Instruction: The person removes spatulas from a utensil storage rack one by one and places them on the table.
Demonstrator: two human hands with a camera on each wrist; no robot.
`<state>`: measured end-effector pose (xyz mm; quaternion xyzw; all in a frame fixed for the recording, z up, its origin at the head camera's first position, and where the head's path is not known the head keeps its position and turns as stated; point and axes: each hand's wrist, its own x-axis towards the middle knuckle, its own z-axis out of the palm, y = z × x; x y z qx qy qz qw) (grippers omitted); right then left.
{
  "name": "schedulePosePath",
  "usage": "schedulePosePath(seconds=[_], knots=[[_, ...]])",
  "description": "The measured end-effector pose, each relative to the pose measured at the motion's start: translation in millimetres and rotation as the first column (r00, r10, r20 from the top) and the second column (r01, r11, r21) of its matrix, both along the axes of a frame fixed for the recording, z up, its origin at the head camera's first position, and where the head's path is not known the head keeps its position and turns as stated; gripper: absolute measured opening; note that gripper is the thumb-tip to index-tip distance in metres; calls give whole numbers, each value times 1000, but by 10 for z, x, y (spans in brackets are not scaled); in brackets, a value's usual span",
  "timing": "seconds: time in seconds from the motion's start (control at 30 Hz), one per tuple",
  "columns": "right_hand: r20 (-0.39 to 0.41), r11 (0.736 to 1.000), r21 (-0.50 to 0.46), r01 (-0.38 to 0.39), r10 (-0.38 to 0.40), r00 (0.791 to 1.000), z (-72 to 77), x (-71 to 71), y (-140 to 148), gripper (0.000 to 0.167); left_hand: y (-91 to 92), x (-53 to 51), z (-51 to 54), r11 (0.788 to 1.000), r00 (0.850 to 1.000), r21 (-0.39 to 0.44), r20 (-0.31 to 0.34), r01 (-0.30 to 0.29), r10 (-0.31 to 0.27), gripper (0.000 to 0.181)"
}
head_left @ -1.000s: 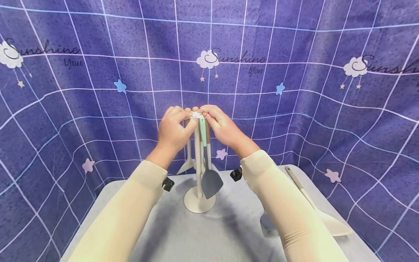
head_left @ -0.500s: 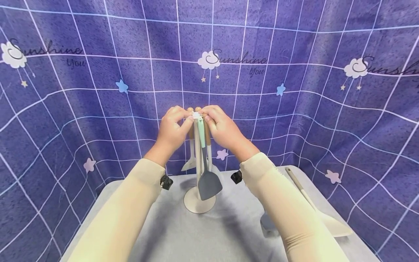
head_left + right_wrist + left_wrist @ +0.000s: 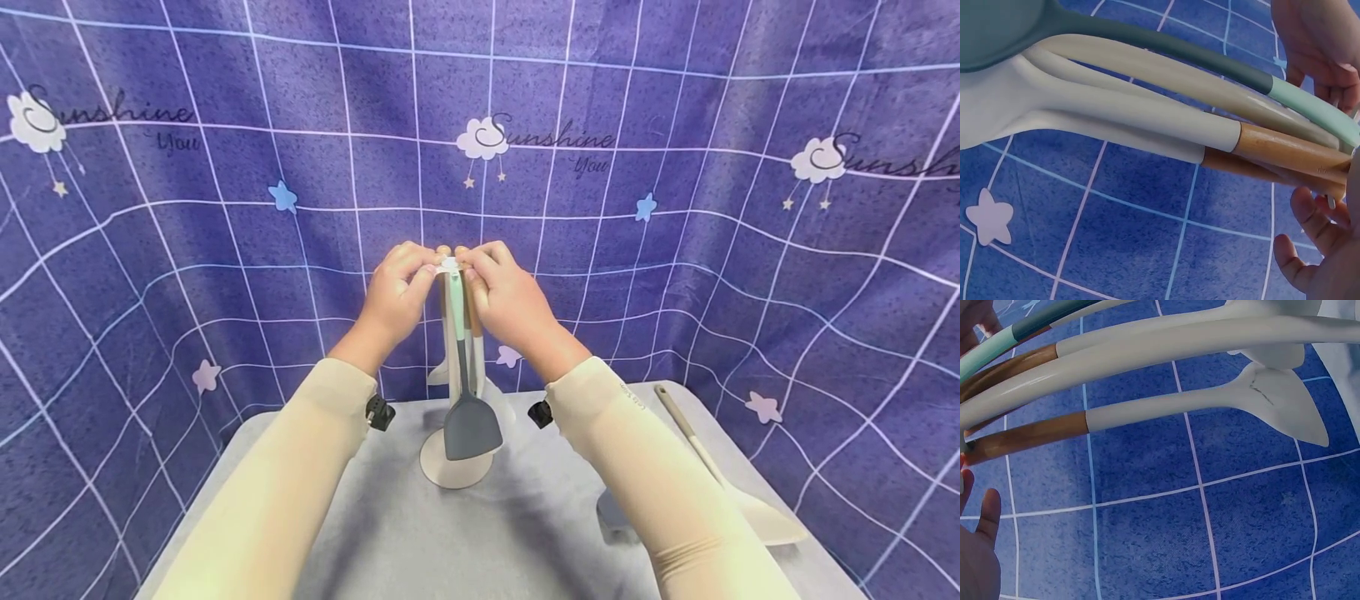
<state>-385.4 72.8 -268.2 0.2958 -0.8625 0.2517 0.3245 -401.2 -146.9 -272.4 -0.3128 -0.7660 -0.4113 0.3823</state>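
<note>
Both hands are meeting at the white top [image 3: 449, 263] of a stand [image 3: 433, 468], one on either side of it. The left hand [image 3: 393, 287] is pinching the rim from its side, its fingers nearly closed with the thumb toward the camera. The right hand [image 3: 516, 304] is pinching the opposite side in the same way, its fingers bent over the edge and close to the handle ends; exactly what each fingertip is touching is hard to tell.

The stand is standing upright on the grey tabletop [image 3: 420, 550], its round base resting flat. From its top a grey spatula [image 3: 472, 429] is hanging in front of the post, blade down, its mint handle running up between the hands. Several white utensils [image 3: 1147, 115] with brown handles are hanging around the post; in the left wrist view, one is angling away from it, broad end free.

To the right, a white utensil [image 3: 761, 512] with a beige handle is lying on the tabletop near its edge. A grey piece [image 3: 615, 517] is lying partly hidden under the right sleeve [image 3: 637, 475]. Behind everything, a purple gridded cloth [image 3: 337, 167] with stars and clouds is hanging.
</note>
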Motion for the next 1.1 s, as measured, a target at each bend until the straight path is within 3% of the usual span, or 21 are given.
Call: schedulePosePath(seconds=[0.7, 1.1], knots=[[-119, 998, -18, 64, -65, 991, -77, 32, -127, 41, -3, -22, -29, 1000, 1000, 2, 27, 2, -2, 35], [-98, 998, 0, 64, -64, 993, -32, 49, -104, 43, -6, -52, -49, 1000, 999, -3, 39, 14, -13, 38]])
